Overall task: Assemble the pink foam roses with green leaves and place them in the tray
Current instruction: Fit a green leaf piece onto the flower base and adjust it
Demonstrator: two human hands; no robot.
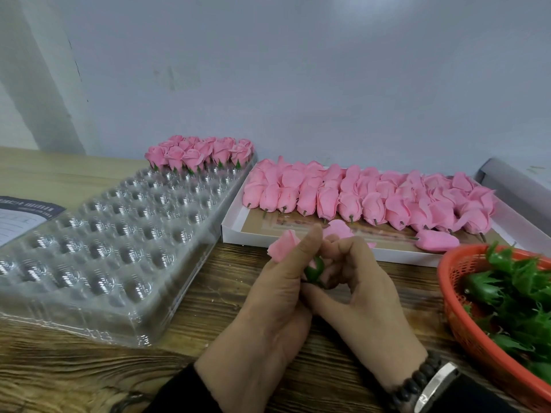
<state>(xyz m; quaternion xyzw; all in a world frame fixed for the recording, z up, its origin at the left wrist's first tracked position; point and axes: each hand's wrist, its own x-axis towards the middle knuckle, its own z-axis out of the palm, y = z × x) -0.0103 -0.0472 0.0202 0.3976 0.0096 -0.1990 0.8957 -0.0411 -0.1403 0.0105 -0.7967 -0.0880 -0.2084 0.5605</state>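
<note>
A pink foam rose (283,245) sticks out to the upper left of my left hand (277,296), which grips it. A green leaf base (314,271) sits at the rose's bottom end, pinched between the fingertips of both hands. My right hand (360,293) meets the left over the wooden table. The clear plastic tray (98,251) with many round cups lies to the left; several finished roses (199,153) with green bases fill its far rows. Several bare pink roses (369,198) lie in rows in a white box (235,231) beyond my hands.
An orange mesh basket (465,320) holding green leaves (518,296) stands at the right edge. One loose rose (438,241) lies at the box's front. A printed paper (18,219) lies under the tray's left side. A grey wall stands close behind the table.
</note>
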